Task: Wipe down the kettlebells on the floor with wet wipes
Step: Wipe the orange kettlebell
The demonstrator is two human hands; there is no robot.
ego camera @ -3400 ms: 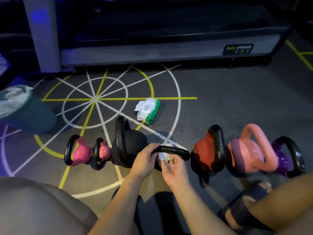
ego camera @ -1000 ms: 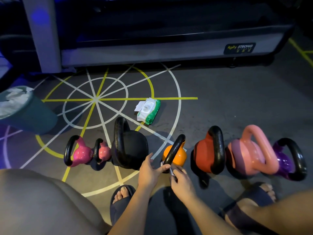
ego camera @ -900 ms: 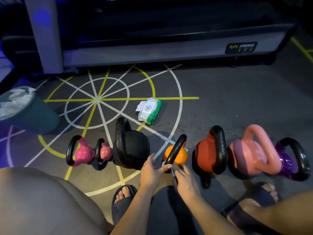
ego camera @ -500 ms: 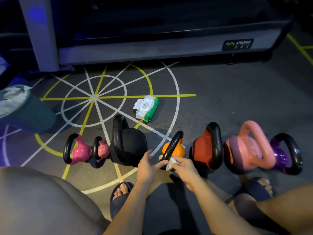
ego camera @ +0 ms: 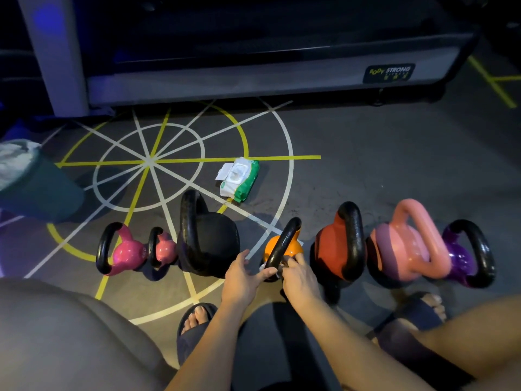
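At the floor's (ego camera: pixel 366 165) left edge we see a teal bin (ego camera: pixel 48 193), cut off by the frame, with pale crumpled material in it. A wet-wipe pack (ego camera: pixel 239 180) lies further out with its lid flipped open. Bare floor stretches from there to the treadmill base (ego camera: pixel 253 77), widest toward the right.

Seven kettlebells stand in a close row near us, and the orange kettlebell (ego camera: pixel 293 246) is fourth from the left. Our left hand (ego camera: pixel 242 277) is mostly open, its outstretched fingers touching the lower end of the black handle. Our right hand (ego camera: pixel 298 275) curls its fingers round that handle. A white scrap shows beneath them, but we cannot make it out clearly. Our knee hides the near left corner.
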